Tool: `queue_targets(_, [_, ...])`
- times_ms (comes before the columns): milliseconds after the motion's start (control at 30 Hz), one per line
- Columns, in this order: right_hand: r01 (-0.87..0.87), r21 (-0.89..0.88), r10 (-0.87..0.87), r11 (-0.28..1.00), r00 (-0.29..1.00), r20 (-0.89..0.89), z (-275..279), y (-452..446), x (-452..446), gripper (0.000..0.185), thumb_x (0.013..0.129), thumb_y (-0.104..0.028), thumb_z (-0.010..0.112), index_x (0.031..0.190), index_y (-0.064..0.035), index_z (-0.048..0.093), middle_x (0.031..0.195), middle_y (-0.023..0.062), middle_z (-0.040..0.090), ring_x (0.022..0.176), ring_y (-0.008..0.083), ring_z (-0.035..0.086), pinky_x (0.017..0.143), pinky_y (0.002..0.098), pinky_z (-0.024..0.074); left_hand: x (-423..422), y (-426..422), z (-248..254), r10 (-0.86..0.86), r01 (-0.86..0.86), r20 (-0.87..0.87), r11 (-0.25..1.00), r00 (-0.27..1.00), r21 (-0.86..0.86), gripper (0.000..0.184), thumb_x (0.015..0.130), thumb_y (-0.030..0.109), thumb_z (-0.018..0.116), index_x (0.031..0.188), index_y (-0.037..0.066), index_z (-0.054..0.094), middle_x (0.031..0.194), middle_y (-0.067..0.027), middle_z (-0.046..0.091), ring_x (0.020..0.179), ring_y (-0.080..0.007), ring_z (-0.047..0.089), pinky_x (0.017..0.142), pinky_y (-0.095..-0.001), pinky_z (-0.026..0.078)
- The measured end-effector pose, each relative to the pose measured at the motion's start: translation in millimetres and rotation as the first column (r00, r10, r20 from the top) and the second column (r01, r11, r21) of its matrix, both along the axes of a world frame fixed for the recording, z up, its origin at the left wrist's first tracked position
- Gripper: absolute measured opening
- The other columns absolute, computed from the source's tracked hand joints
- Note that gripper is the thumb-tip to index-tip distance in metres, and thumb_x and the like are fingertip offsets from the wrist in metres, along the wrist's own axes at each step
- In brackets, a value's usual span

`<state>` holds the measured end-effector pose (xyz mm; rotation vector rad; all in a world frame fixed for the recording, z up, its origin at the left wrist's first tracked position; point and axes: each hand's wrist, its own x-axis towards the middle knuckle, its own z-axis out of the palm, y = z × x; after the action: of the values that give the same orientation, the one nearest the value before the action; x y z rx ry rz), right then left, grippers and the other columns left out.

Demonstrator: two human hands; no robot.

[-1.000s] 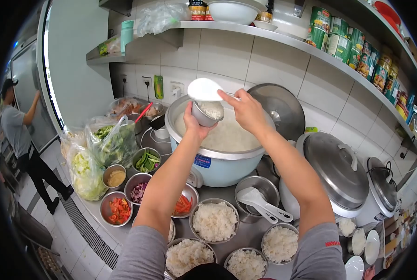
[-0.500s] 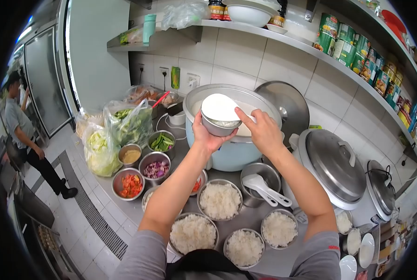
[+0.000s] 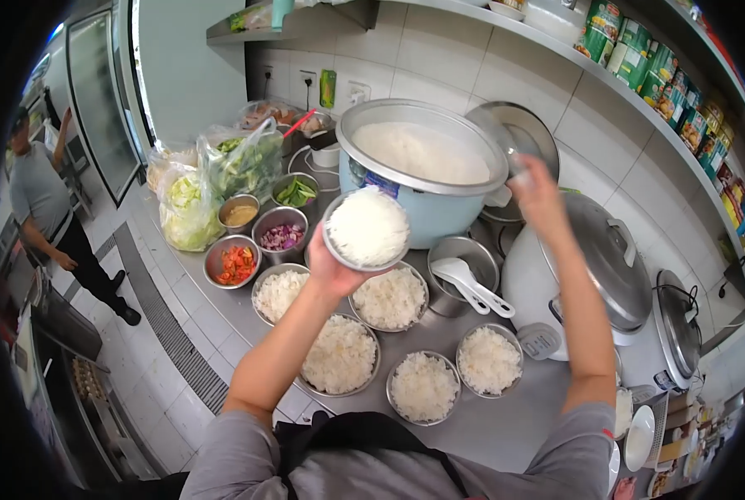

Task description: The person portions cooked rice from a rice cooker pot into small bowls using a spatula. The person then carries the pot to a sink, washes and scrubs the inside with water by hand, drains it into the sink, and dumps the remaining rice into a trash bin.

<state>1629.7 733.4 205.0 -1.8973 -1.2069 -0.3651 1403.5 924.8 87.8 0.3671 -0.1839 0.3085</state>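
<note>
My left hand (image 3: pixel 332 265) holds a metal bowl (image 3: pixel 329 237) heaped with white rice (image 3: pixel 371 223), tilted toward me above the counter. My right hand (image 3: pixel 539 198) is raised to the right of a large light-blue rice cooker (image 3: pixel 426 212), in front of a round metal lid (image 3: pixel 514 125) leaning on the wall. Motion blurs its fingers, and I cannot make out what they hold. White rice (image 3: pixel 422 150) lies inside the open cooker. Below my hands stand several metal bowls of rice (image 3: pixel 422 387) and a metal pot (image 3: pixel 466 248) with white rice paddles (image 3: pixel 472 285).
Bowls of chopped tomato (image 3: pixel 235 265), red onion (image 3: pixel 282 237) and green vegetable (image 3: pixel 295 192) stand at left beside bagged greens (image 3: pixel 190 212). A second, lidded cooker (image 3: pixel 589 258) is at right. Cans (image 3: pixel 631 54) line the shelf above. Another person (image 3: pixel 43 196) stands at far left.
My right hand has moved right, away from the bowl; the white paddle pressed over the bowl no longer shows there. My left hand has lowered the bowl and tilted its rice toward me.
</note>
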Motion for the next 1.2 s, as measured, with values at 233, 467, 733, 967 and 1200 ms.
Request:
queue_targets(233, [0.9,-0.391,-0.724,0.19,0.398,0.564,16.7,-184.5,143.1,0.041,0.074,-0.035,0.057,0.094,-0.0002,0.055,0.094,0.0206,0.057,0.088,0.0349,0.056,0.076,0.042,0.0451,-67.2,-16.0,-29.5,0.169,-0.173,-0.045,0.977,0.985,-0.124,0.059,0.082,0.047,0.029,0.126,0.008,0.035,0.128,-0.0132,0.038,0.116,-0.0323,0.038,0.096,-0.0488,0.031])
queue_targets(467, [0.894,-0.397,-0.653,0.21,0.43,0.623,19.4,-213.4,166.7,0.032,0.071,-0.019,0.06,0.098,-0.0028,0.056,0.086,0.0203,0.059,0.083,0.0358,0.057,0.074,0.0421,0.0456,-107.2,-13.7,-50.1,0.356,-0.36,-0.072,0.931,0.932,-0.057,0.056,0.083,0.044,0.031,0.125,0.007,0.037,0.125,-0.0148,0.041,0.114,-0.0329,0.041,0.094,-0.0495,0.032])
queue_targets(733, [0.66,-0.214,-0.306,0.72,0.579,0.756,101.7,-97.4,137.1,0.032,0.071,-0.018,0.057,0.102,-0.011,0.058,0.083,0.0172,0.06,0.079,0.0345,0.056,0.069,0.0414,0.0446,-143.4,9.7,-88.8,0.426,-0.468,-0.213,0.855,0.879,-0.223,0.053,0.083,0.044,0.034,0.124,0.011,0.038,0.124,-0.0162,0.042,0.112,-0.0373,0.04,0.088,-0.0597,0.034])
queue_targets(967, [0.561,-0.332,-0.229,0.758,0.707,0.669,66.5,161.0,116.5,0.019,0.073,-0.019,0.057,0.089,-0.0095,0.06,0.083,0.0163,0.061,0.08,0.032,0.058,0.071,0.0407,0.0463,-124.7,13.1,-68.7,0.444,-0.514,-0.268,0.794,0.855,-0.325,0.051,0.083,0.045,0.033,0.123,0.013,0.04,0.123,-0.0158,0.043,0.111,-0.0371,0.042,0.088,-0.0603,0.033])
queue_targets(1200, [0.6,-0.388,-0.206,0.7,0.689,0.694,17.6,266.1,146.4,0.021,0.074,-0.021,0.055,0.085,-0.0042,0.06,0.086,0.0143,0.061,0.081,0.0303,0.06,0.072,0.0394,0.047,-143.2,35.9,-91.3,0.486,-0.602,-0.396,0.755,0.78,-0.261,0.049,0.082,0.044,0.034,0.12,0.014,0.044,0.121,-0.0116,0.046,0.11,-0.0344,0.043,0.093,-0.0603,0.027])
